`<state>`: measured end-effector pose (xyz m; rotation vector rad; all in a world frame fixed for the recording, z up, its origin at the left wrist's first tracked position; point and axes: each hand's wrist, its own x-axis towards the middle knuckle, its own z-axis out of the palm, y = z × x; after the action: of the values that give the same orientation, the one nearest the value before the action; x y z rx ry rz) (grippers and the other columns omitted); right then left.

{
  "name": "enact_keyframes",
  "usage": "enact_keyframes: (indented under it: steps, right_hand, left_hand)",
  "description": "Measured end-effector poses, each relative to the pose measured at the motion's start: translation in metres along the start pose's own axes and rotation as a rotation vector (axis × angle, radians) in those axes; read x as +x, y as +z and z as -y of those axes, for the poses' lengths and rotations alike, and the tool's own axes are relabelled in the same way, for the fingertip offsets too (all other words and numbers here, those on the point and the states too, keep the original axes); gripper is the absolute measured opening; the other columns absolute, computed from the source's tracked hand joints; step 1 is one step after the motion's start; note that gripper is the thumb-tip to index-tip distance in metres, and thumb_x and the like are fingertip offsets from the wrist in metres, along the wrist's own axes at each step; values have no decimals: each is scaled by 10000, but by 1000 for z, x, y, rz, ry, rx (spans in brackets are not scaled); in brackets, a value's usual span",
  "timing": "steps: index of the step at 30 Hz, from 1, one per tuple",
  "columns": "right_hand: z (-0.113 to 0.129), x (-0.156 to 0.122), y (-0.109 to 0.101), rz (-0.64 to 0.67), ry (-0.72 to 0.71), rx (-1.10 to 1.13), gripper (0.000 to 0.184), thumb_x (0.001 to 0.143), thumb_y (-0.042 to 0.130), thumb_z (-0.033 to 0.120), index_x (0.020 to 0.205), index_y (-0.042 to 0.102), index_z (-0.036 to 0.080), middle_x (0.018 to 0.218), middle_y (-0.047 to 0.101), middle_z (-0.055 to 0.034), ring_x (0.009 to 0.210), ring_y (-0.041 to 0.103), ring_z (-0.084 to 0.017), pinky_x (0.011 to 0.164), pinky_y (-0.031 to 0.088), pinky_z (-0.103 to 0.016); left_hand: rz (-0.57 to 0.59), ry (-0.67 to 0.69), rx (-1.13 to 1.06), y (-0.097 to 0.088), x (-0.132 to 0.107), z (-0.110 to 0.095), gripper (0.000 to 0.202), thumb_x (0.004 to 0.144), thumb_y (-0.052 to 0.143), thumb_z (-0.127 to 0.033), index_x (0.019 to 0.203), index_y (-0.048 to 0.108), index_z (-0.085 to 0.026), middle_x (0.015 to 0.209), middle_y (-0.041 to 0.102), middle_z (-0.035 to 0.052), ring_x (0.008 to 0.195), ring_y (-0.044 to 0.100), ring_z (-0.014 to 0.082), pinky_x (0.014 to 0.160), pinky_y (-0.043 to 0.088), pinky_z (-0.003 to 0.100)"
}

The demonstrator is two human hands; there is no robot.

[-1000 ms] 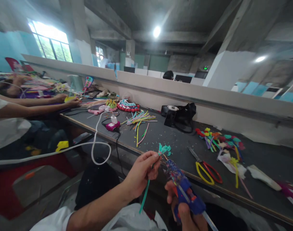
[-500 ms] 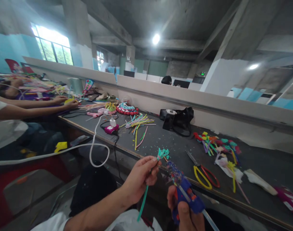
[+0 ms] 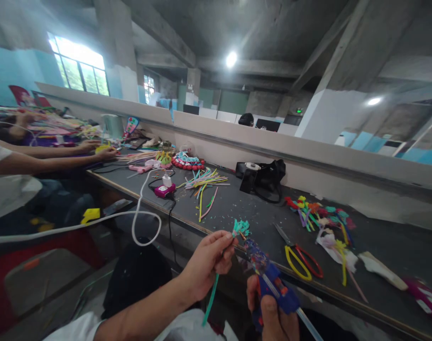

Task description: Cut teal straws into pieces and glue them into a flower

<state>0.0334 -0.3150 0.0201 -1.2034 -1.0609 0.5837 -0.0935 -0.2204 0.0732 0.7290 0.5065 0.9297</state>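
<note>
My left hand [image 3: 207, 263] pinches a teal pipe-cleaner stem [image 3: 211, 299] topped with a frilly teal tuft [image 3: 241, 227], held upright just in front of the table edge. My right hand [image 3: 270, 312] is wrapped round a blue glue gun [image 3: 272, 284] with a speckled, glue-crusted barrel; its nozzle touches the stem just under the tuft. A clear glue stick [image 3: 308, 324] pokes out of the gun's back.
Yellow and red scissors [image 3: 301, 263] lie on the dark table [image 3: 244, 203] just beyond my hands. Coloured pipe-cleaner pieces [image 3: 322, 218] lie right, loose stems [image 3: 203, 182] and a black bag [image 3: 263, 177] behind. A white cable [image 3: 141, 208] loops left, where another person's arms [image 3: 52, 158] work.
The view has shifted slightly; both hands keep the same hold, with the gun's nozzle staying at the tuft.
</note>
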Motion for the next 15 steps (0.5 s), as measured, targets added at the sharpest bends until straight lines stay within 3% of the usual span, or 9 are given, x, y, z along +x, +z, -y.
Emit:
enact_keyframes:
  steps: [6, 15]
  right_hand:
    - [-1, 4, -1, 46, 4, 15, 491, 800, 534, 666, 777, 664, 194, 579, 586, 2, 495, 509, -128, 493, 417, -239]
    - [-3, 1, -1, 35, 11, 9, 455, 839, 518, 618, 778, 661, 191, 572, 567, 8, 520, 515, -135, 514, 407, -243]
  left_hand:
    - [13, -1, 2, 0, -1, 0, 249, 797, 675, -362, 793, 595, -127, 545, 429, -64, 375, 255, 5, 410, 151, 192]
    - [19, 0, -18, -1, 0, 1, 205, 841, 633, -315, 790, 599, -119, 544, 435, -56, 378, 262, 12, 410, 151, 195]
